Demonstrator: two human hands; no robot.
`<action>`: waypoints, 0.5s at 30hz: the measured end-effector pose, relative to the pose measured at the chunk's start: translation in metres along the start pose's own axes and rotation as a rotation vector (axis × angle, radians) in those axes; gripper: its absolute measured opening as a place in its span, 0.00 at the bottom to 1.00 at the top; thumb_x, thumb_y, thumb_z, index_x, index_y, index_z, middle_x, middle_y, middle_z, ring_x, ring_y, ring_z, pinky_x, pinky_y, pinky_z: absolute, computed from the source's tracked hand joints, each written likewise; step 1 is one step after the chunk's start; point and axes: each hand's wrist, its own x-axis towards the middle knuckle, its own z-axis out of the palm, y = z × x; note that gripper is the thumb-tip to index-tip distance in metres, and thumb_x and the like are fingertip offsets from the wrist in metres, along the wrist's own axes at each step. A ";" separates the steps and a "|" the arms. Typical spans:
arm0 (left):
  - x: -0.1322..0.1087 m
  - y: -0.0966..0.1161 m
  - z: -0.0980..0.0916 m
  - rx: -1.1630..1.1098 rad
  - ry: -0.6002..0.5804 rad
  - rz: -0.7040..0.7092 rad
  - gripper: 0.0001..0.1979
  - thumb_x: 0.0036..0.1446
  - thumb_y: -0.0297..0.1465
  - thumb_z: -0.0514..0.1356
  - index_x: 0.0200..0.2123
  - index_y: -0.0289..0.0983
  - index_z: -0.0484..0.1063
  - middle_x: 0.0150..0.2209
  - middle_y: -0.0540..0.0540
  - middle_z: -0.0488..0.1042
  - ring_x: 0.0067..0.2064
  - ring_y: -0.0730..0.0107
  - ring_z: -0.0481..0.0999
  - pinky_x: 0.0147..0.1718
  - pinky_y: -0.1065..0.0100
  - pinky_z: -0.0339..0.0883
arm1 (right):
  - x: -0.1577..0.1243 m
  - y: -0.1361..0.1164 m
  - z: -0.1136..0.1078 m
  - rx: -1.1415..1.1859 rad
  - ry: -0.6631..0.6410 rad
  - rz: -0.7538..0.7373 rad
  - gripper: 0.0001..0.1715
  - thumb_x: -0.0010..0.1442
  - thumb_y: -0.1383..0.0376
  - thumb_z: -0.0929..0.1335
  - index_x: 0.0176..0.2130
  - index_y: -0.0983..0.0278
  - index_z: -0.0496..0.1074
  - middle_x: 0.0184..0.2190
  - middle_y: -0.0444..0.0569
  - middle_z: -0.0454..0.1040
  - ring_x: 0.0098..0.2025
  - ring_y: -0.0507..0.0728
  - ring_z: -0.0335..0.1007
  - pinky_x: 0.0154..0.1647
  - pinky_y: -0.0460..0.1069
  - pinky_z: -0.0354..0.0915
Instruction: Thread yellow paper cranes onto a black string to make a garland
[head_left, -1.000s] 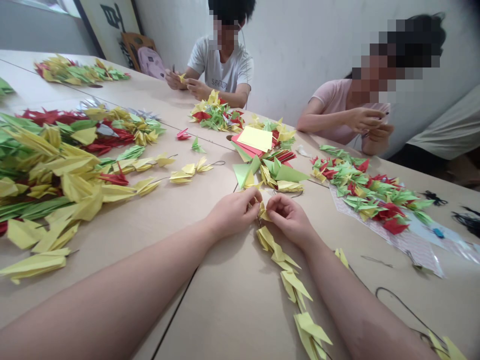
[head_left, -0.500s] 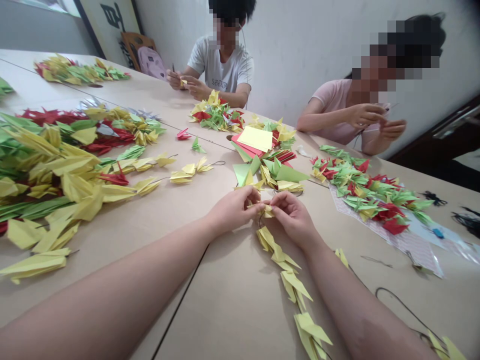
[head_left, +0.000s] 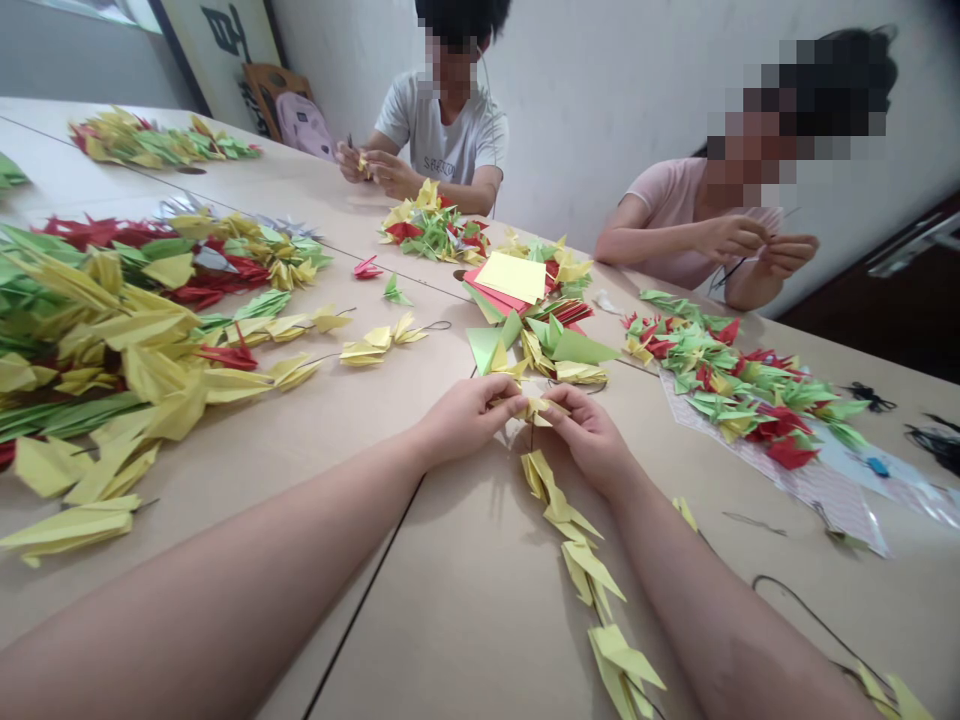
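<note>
Carefully, the left hand (head_left: 465,418) and right hand (head_left: 589,437) pinch a light, easily crushed yellow paper origami crane (head_left: 536,410), best held by its folded body.

Pale yellow on the paper crane (head_left: 536,408) at the near side of the table (head_left: 420,580), and the same yellow on the string of cranes (head_left: 570,540) below it. Tan across the tabletop. Yellow, green and red in the big heap of cranes (head_left: 97,340) along the left edge. Bright yellow on the note (head_left: 510,277), atop red and green sheets (head_left: 495,298) mid-table. A pinkish lattice pattern on the patterned sheet (head_left: 795,480) under the green-and-red cranes (head_left: 731,375) toward the right edge. Black on the loose cord (head_left: 814,620). Off-white on the far T-shirt (head_left: 442,135), with dark lettering; pale pink on the other shirt (head_left: 667,215).
</note>
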 end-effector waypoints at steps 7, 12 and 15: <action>0.001 -0.005 0.001 -0.104 -0.004 0.007 0.13 0.56 0.39 0.50 0.26 0.35 0.62 0.21 0.53 0.61 0.25 0.77 0.61 0.25 0.74 0.55 | 0.001 -0.002 0.000 0.101 0.042 -0.001 0.11 0.51 0.57 0.68 0.27 0.61 0.65 0.22 0.40 0.63 0.26 0.49 0.62 0.29 0.46 0.62; 0.001 -0.005 0.000 -0.145 -0.013 -0.008 0.13 0.56 0.39 0.50 0.27 0.35 0.62 0.22 0.53 0.61 0.25 0.77 0.60 0.24 0.74 0.56 | 0.001 -0.002 0.000 0.100 0.038 -0.003 0.11 0.51 0.57 0.67 0.27 0.62 0.64 0.22 0.40 0.63 0.25 0.49 0.60 0.29 0.46 0.61; 0.001 -0.005 0.000 -0.157 -0.018 -0.008 0.13 0.56 0.39 0.50 0.26 0.35 0.62 0.22 0.53 0.61 0.25 0.77 0.60 0.25 0.74 0.56 | 0.001 -0.002 0.000 0.117 0.032 -0.001 0.10 0.52 0.58 0.67 0.27 0.62 0.64 0.22 0.40 0.63 0.26 0.49 0.61 0.30 0.46 0.61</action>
